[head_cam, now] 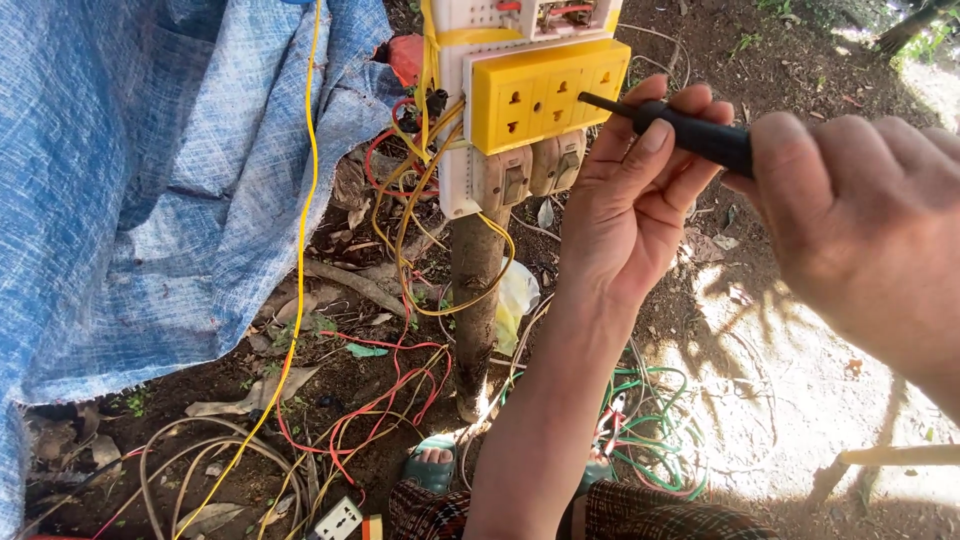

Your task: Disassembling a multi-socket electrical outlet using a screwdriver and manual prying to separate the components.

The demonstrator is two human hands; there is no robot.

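Both hands are sharing one grip: right hand (850,210) clenching the black slim screwdriver (668,122), left hand (635,190) pinching its shaft, long axis pointing left, tip touching the yellow plastic socket block (535,95).

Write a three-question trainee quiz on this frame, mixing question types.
1. True or false: the black-handled screwdriver has its tip at the yellow plastic socket block.
2. Which hand grips the handle's rear end? A) left hand B) right hand
3. What carries the white plastic board behind the block?

Key: 1 true; 2 B; 3 an upright wooden post.
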